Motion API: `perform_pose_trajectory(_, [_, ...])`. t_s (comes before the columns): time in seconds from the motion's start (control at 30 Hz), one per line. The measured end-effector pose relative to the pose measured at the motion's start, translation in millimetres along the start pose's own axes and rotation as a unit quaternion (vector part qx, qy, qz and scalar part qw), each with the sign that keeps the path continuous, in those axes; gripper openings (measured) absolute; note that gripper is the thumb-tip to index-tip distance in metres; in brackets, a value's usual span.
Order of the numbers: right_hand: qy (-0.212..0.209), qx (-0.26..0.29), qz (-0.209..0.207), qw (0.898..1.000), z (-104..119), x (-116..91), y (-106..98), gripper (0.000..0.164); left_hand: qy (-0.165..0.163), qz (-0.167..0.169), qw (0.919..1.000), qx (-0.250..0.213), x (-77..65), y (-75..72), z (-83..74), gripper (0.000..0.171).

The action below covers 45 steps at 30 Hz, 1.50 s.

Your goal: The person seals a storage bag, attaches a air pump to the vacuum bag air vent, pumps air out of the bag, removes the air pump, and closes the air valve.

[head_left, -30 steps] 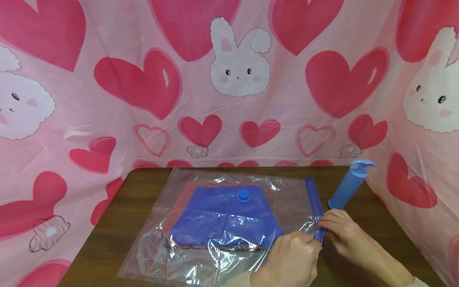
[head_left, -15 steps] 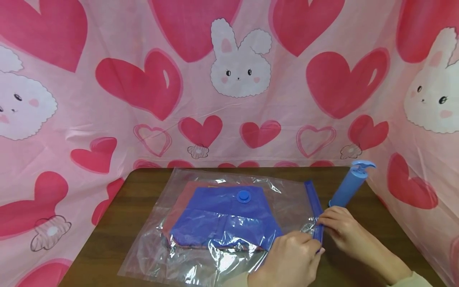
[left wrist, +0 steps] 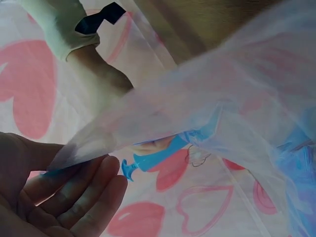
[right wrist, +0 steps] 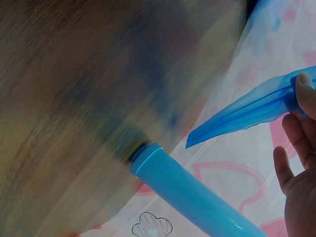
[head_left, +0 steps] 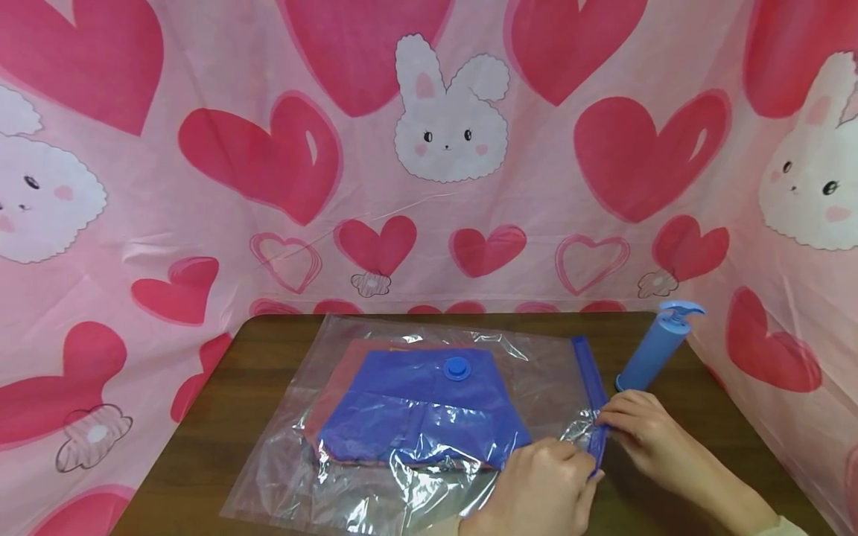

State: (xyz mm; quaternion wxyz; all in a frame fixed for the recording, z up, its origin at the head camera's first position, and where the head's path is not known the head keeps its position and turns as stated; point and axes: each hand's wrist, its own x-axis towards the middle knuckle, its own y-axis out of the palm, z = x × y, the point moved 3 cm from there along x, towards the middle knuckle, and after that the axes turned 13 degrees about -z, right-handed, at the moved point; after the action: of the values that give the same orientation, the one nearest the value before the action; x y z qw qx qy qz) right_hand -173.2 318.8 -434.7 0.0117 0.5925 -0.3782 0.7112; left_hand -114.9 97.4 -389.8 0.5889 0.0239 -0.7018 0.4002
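Note:
A clear plastic storage bag (head_left: 275, 476) lies flat with folded blue cloth (head_left: 375, 417) and reddish cloth (head_left: 338, 372) inside. It has a round blue valve (head_left: 457, 368) on top and a blue zip strip (head_left: 588, 372) along its right edge. My left hand (head_left: 539, 484) pinches the bag's near right corner, at the strip's near end. Farther along the strip, my right hand (head_left: 643, 428) pinches it between thumb and fingers. In the right wrist view, a darker blue piece (right wrist: 292, 101), apparently the zip slider, shows under that thumb, partly hidden.
A blue hand pump (head_left: 652, 351) with a T-shaped handle stands on the brown wooden table (head_left: 194, 461), just beyond my right hand. Pink fabric (head_left: 442, 208) printed with hearts and rabbits hangs behind the table and along both sides.
Both hands keep their grip near the strip's near end. My left hand has shifted slightly toward me, and the near end of the strip has come more into sight between the hands.

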Motion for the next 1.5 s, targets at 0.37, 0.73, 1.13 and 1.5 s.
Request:
perform_pose_trajectory(0.37, [-0.006,0.009,-0.001,1.0,-1,1,0,0.053,0.002,-0.026,0.9995,-0.016,-0.4,2.1,-2.1,0.011])
perform_pose_trajectory(0.73, [-0.005,0.007,0.001,1.0,-4,5,1,0.054,0.015,-0.032,0.999,-0.029,-1.1,5.6,-1.5,0.018])
perform_pose_trajectory(1.13, [-0.003,0.014,0.011,1.0,-17,1,5,0.054,0.019,-0.03,0.9988,-0.034,-0.8,5.2,-0.8,0.02])
perform_pose_trajectory(1.5, [-0.019,0.004,0.004,1.0,-16,-3,2,0.055,0.0,-0.017,0.9996,-0.021,2.8,1.5,-3.4,0.018])
